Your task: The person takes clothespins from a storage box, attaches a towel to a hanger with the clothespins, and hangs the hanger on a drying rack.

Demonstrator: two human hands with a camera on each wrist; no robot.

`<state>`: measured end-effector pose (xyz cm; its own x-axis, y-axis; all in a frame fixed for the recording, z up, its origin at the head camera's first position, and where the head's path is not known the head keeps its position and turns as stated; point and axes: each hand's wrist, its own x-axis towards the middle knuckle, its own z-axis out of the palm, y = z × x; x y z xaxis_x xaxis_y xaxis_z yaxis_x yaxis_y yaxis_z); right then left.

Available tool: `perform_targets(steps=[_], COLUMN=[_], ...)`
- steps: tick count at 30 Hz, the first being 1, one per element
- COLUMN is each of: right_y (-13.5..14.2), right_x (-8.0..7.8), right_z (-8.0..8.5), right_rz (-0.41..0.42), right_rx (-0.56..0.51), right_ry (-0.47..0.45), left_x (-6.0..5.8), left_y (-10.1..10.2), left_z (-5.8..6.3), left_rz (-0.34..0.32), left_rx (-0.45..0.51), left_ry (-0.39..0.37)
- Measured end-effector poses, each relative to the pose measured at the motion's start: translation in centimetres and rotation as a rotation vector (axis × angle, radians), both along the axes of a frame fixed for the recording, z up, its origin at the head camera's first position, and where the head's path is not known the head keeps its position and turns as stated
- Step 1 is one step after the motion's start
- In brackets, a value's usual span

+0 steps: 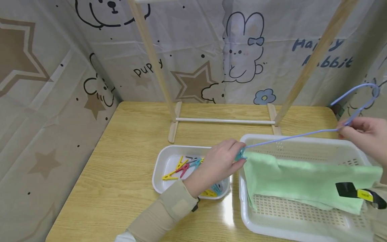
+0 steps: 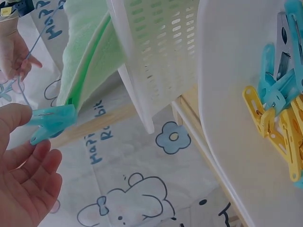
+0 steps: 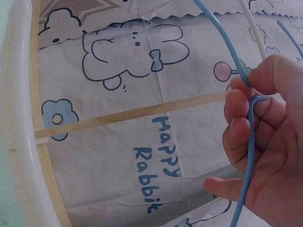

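My left hand (image 1: 222,164) pinches a teal clothespin (image 2: 54,122) between thumb and fingers, at the left corner of a light green towel (image 1: 302,181). The clothespin's jaws meet the towel's corner in the left wrist view. From there a blue wire hanger (image 1: 290,137) slants up to my right hand (image 1: 367,134). That hand grips the wire just below the curved hook, with thumb and fingers around it in the right wrist view. Folded into a long strip, the towel hangs over the white basket (image 1: 246,222); whether the hanger runs inside its fold is hidden.
A white tray (image 1: 157,168) holding several yellow, red and teal clothespins (image 1: 182,168) stands left of the basket, partly behind my left forearm. Behind both rises a wooden rack (image 1: 151,50) with a white lower bar (image 1: 225,120). A printed cloth (image 1: 193,43) hangs around the table.
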<state>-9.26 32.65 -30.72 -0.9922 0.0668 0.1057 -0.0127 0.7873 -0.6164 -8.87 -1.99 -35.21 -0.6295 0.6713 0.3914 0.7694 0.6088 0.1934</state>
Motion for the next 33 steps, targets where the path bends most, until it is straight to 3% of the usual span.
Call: perform_targets(steps=[8, 11, 15, 18, 28, 33], right_y=[1.2, 1.9, 6.6, 9.1, 8.4, 8.1], right_x=[-0.4, -0.8, -2.9, -4.0, -3.4, -3.1], right_z=[-0.6, -1.0, -5.5, -7.7, -6.1, -5.2], right_rz=[-0.007, 0.025, 0.002, -0.01, -0.011, -0.005], right_rx=[0.045, 0.034, 0.032, 0.012, -0.009, -0.088], right_ry=[0.048, 0.066, 0.096, 0.098, 0.157, 0.223], left_x=[0.1, 0.1, 0.2, 0.2, 0.4, 0.4], left_y=[0.0, 0.0, 0.0, -0.1, -0.2, -0.2], left_z=[0.3, 0.4, 0.5, 0.6, 1.1, 1.2], left_rz=[-0.002, -0.003, -0.005, -0.005, 0.001, -0.014], left_rx=[0.019, 0.032, 0.052, 0.062, 0.106, 0.166], left_ry=[0.014, 0.026, 0.042, 0.045, 0.084, 0.137])
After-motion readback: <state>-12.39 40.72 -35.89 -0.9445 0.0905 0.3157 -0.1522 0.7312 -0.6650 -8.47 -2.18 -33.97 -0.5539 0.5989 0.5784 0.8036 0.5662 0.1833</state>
